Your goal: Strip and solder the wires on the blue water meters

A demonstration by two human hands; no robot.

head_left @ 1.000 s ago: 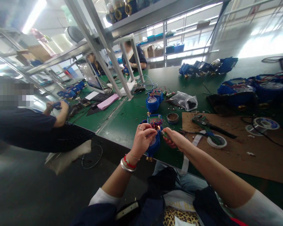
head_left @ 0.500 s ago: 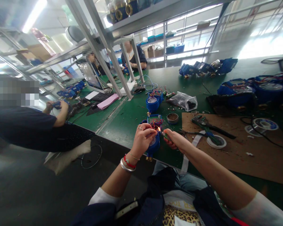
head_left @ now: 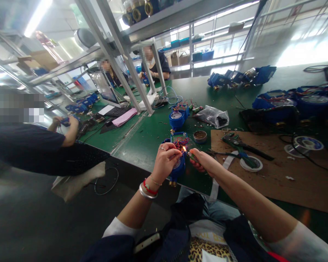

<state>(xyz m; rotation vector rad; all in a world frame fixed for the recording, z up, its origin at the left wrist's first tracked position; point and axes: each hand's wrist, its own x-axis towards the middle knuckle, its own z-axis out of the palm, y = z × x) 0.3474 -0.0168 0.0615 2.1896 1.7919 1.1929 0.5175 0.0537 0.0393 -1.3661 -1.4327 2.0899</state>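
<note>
Thin red wires (head_left: 183, 141) run from the open box of a blue water meter (head_left: 179, 171) with brass ends, which lies at the table's front edge. My left hand (head_left: 166, 160) is closed in a pinch above the meter's dial, on what look like the ends of these wires; the fingertips hide the exact spot. A green lighter (head_left: 194, 158) is gripped in my right hand (head_left: 203, 162). Its flame (head_left: 184, 149) burns close beside the left fingertips. Just behind stands a second blue meter (head_left: 176, 120) with wires sticking out.
Right of my hands, a cardboard sheet (head_left: 284, 182) carries green-handled pliers (head_left: 235, 143), a white tape roll (head_left: 251, 163) and a solder spool (head_left: 307, 143). Near the meters are a small round tin (head_left: 200, 137) and a plastic bag (head_left: 213, 117). A co-worker (head_left: 30, 145) sits at left.
Both hands stay almost in place, and the lighter keeps burning. Its flame has shifted only slightly.
</note>
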